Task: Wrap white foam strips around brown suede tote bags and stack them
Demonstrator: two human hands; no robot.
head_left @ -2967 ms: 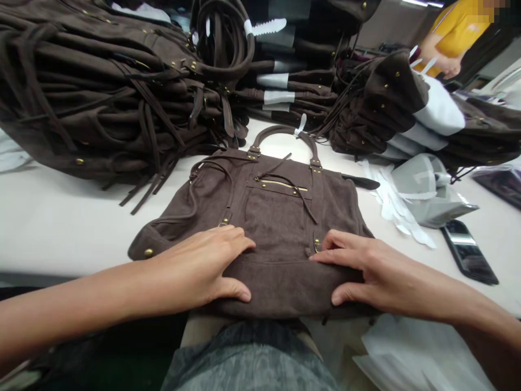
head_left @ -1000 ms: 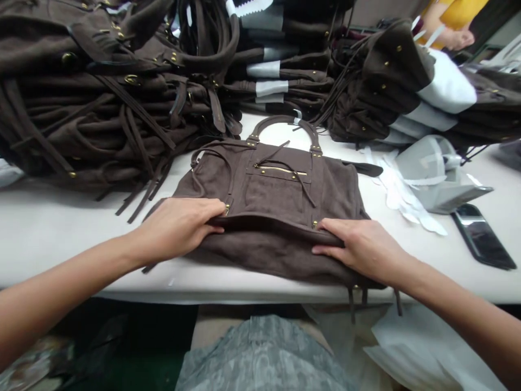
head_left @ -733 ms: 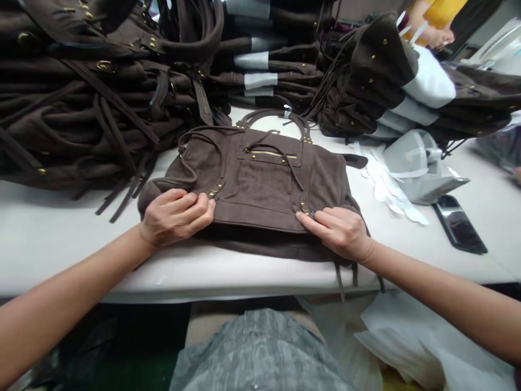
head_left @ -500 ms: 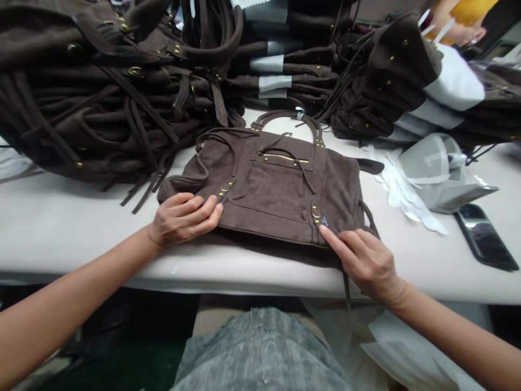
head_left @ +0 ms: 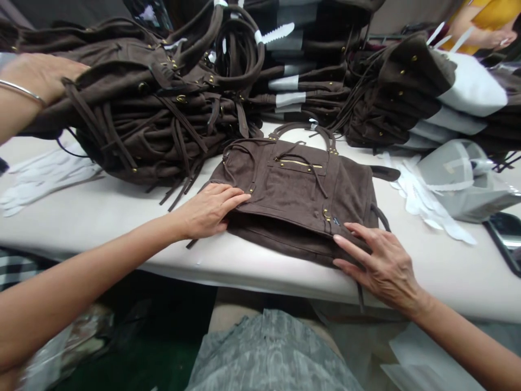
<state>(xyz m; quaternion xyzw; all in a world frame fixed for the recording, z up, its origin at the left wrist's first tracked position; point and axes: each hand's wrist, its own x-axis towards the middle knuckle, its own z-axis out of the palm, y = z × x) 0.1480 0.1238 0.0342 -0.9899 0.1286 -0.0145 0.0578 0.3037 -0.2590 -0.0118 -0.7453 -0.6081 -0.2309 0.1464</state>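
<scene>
A dark brown suede handbag (head_left: 297, 190) lies flat in front of me, its near edge gaping in a dark slit. It has a short gold zip, brass studs and two looped handles at the far side. My left hand (head_left: 214, 210) grips the near left edge, fingers together on top and the thumb lower down. At the near right corner, my right hand (head_left: 380, 266) rests against the bag with its fingers spread. One fingertip is close to a small blue mark beside a brass ring.
Another person's hand (head_left: 49, 76) with a bangle reaches onto the piled brown bags (head_left: 142, 114) at left. More bags (head_left: 391, 92) are stacked behind and at right. White strips (head_left: 431, 203), a clear plastic container (head_left: 456, 179) and a phone (head_left: 507, 239) lie at right.
The near edge of the handbag has lifted and gapes wider. My right fingers have spread from a pointing pose. Another person's hand has come in at upper left; the view has shifted left.
</scene>
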